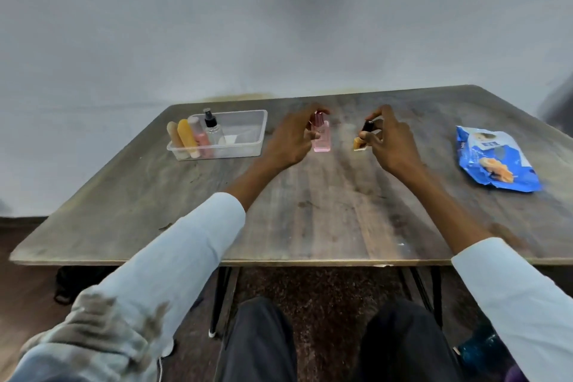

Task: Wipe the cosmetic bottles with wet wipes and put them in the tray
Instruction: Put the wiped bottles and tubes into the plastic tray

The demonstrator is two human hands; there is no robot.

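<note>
A pink perfume bottle stands upright on the table, and my left hand curls around its cap and left side. To its right a small orange bottle with a black cap stands on the table; my right hand pinches its cap. A clear plastic tray at the back left holds several bottles at its left end: a beige tube, an orange tube, a pink one and a clear spray bottle. A white wipe lies inside the tray. The blue wet wipes pack lies at the right.
The wooden table ends just before my knees. A grey wall stands behind it. A dark bag lies on the floor under the table's left side, and a blue object sits by my right leg.
</note>
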